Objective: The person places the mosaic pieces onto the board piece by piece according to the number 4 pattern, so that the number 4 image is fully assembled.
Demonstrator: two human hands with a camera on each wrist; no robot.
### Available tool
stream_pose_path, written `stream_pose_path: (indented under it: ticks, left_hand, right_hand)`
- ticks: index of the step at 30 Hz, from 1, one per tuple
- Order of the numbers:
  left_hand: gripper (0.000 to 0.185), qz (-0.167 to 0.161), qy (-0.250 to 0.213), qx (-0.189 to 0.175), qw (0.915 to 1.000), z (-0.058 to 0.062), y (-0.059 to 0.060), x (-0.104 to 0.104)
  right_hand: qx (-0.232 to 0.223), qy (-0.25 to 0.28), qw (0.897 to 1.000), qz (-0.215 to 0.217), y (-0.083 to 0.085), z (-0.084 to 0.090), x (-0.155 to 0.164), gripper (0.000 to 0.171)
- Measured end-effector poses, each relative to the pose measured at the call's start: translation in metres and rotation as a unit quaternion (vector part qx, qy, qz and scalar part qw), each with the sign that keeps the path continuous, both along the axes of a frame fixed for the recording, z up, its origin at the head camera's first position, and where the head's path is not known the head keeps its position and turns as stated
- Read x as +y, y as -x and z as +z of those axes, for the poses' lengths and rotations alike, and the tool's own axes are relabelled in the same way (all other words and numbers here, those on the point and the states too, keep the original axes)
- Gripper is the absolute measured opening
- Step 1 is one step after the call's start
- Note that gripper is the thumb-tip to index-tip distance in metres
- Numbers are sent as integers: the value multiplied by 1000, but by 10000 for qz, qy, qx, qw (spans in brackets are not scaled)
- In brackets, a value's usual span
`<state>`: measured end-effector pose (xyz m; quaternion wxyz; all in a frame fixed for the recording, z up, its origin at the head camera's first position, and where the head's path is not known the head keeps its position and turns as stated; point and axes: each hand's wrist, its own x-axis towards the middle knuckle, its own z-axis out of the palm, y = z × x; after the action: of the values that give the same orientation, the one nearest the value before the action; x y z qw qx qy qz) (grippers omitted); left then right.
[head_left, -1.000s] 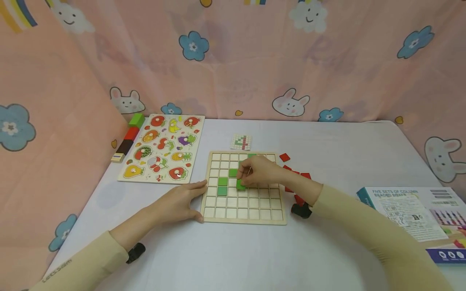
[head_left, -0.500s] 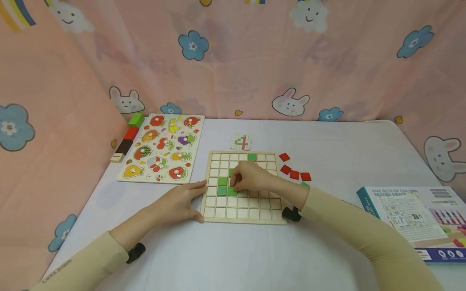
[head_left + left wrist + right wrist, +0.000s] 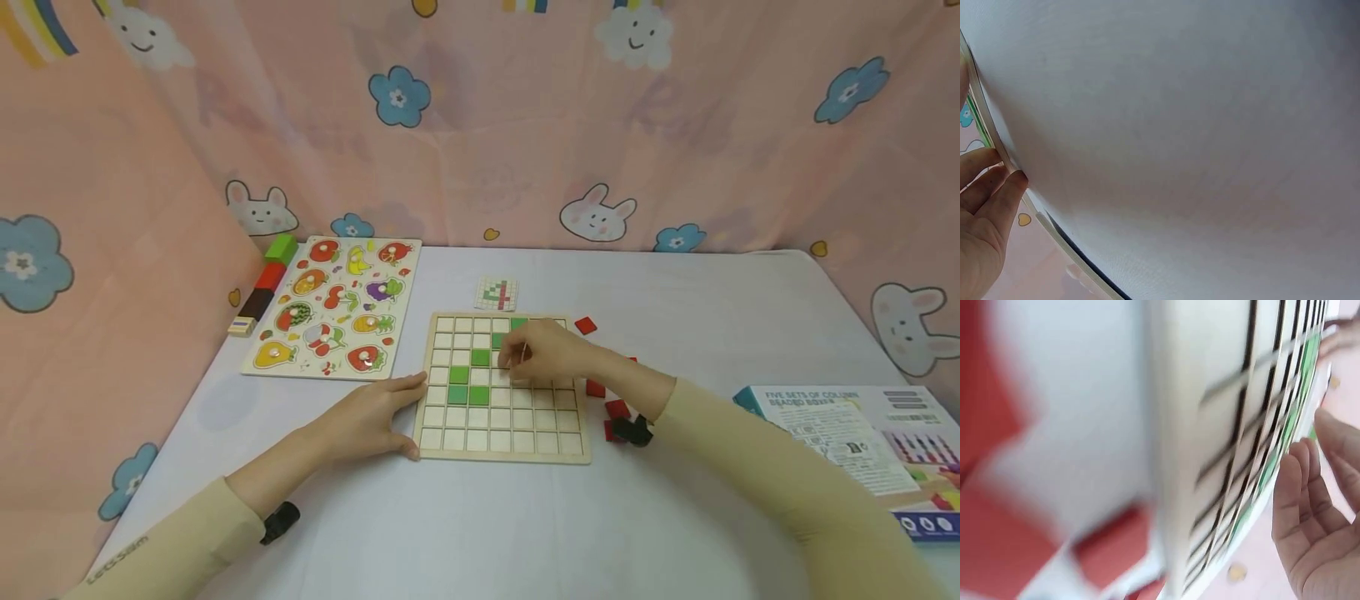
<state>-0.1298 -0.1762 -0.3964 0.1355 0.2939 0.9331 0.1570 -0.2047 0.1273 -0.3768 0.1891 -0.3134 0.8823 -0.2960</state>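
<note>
A wooden grid board (image 3: 501, 433) lies on the white table, with several green tiles (image 3: 459, 385) set in a diagonal across its cells. My left hand (image 3: 405, 412) rests flat on the table, fingers (image 3: 988, 187) against the board's left edge (image 3: 999, 147). My right hand (image 3: 514, 355) hovers over the upper middle of the board near a green tile (image 3: 497, 340). Its fingers (image 3: 1307, 500) are relaxed and hold nothing I can see. Red tiles (image 3: 586, 325) lie loose to the right of the board, partly hidden by my right wrist.
A small pattern card (image 3: 497, 292) lies behind the board. A fruit peg puzzle (image 3: 337, 304) and a row of coloured blocks (image 3: 268, 275) sit at the back left. A printed box (image 3: 840, 429) lies at the right. Pink cloth walls surround the table.
My right hand set a green tile into the board beside the lower green ones, let go, and drew back up and to the right. The left hand stayed put.
</note>
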Motion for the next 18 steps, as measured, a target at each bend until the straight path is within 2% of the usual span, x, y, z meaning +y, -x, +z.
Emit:
stream_pose_path:
  ticks: [5,11,18]
  left_hand:
    - [95,25,-7,-25,10000,0,0,1]
    - [95,59,13,-60,10000,0,-1,1]
    - [95,70,11,-57,10000,0,0,0]
  right_hand:
    - [-80,-209,9997,-39,4,4,44,12]
    - [-383,-656,9969,-191,3,10,94,20]
    - [-687,-1160,9908,-111,1,9,127,30]
